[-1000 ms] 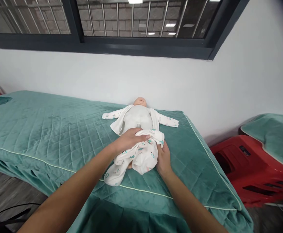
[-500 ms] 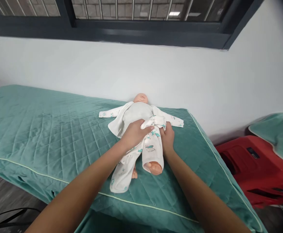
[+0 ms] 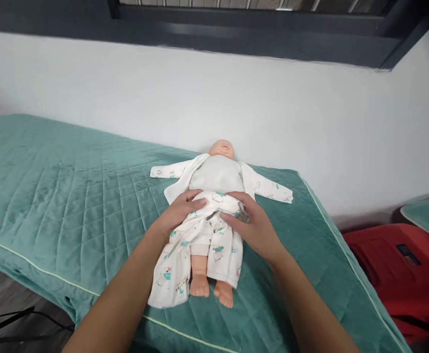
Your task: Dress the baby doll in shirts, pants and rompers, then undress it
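A baby doll [image 3: 222, 148] lies on its back on the green quilted cover, its head by the wall and its bare feet towards me. It wears an open white printed jacket [image 3: 273, 190] with the sleeves spread. White printed trousers [image 3: 170, 274] lie over its waist and legs; one foot comes out below the right trouser leg, while the left trouser leg lies beside the other leg. My left hand [image 3: 179, 212] grips the waist cloth at its left side. My right hand [image 3: 253, 223] pinches the same cloth at the right, near the doll's hip.
The green quilted cover [image 3: 70, 196] spreads over a bed against a white wall, under a dark window frame [image 3: 200, 32]. A red plastic object [image 3: 387, 264] stands beyond the bed's right edge. Black straps [image 3: 12, 323] lie at the lower left.
My right hand has come round from the trousers' outer side to the waist. The waist cloth is spread wider across the doll, and both feet now show fully. The view has tilted down.
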`<state>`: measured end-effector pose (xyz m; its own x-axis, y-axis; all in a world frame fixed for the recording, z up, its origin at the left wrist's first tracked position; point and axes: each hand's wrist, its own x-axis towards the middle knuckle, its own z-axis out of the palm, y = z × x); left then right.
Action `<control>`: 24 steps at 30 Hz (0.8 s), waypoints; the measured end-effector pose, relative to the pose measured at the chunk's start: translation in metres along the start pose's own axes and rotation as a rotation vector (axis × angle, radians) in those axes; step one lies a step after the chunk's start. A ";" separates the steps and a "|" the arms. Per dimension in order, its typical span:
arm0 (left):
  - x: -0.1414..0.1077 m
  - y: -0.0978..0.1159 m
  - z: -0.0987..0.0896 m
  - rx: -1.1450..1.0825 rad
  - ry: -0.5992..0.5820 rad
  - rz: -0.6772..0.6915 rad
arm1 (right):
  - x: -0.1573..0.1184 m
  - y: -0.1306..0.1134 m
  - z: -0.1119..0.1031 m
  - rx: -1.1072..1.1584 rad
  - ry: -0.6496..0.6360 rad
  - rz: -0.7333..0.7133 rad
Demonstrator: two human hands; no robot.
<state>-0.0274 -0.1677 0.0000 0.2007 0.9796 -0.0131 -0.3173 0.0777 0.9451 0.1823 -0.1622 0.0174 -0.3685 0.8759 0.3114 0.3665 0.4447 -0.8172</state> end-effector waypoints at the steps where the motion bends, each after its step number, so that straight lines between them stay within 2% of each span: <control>1: 0.000 -0.002 -0.002 -0.033 0.005 0.003 | 0.008 -0.012 -0.001 -0.020 -0.096 0.010; 4: 0.000 -0.005 -0.005 -0.097 0.017 0.009 | 0.037 -0.035 -0.005 -0.055 -0.316 0.064; 7: -0.001 -0.003 -0.006 -0.133 0.009 0.022 | 0.055 -0.032 -0.006 0.091 -0.501 0.131; 9: -0.003 -0.001 -0.008 -0.118 -0.044 0.010 | 0.056 -0.020 -0.005 0.254 -0.510 0.189; 12: -0.005 0.002 -0.010 -0.051 -0.155 -0.057 | 0.049 -0.003 0.000 0.496 -0.443 0.257; 15: -0.007 0.001 -0.010 -0.055 -0.209 -0.109 | 0.043 0.002 0.004 0.662 -0.422 0.301; 17: -0.007 -0.004 -0.009 -0.117 -0.181 -0.100 | 0.041 -0.001 0.007 0.711 -0.418 0.319; 19: -0.006 -0.008 -0.007 -0.188 -0.095 -0.057 | 0.041 -0.007 0.010 0.693 -0.418 0.320; 22: -0.004 -0.011 -0.004 -0.228 0.046 0.016 | 0.041 -0.016 0.013 0.541 -0.463 0.266; 24: -0.003 -0.011 -0.002 -0.197 0.112 0.016 | 0.040 -0.021 0.016 0.413 -0.553 0.209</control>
<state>-0.0263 -0.1709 -0.0104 0.0930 0.9946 -0.0450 -0.4967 0.0855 0.8637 0.1464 -0.1390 0.0392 -0.7447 0.6633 -0.0731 0.1641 0.0758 -0.9835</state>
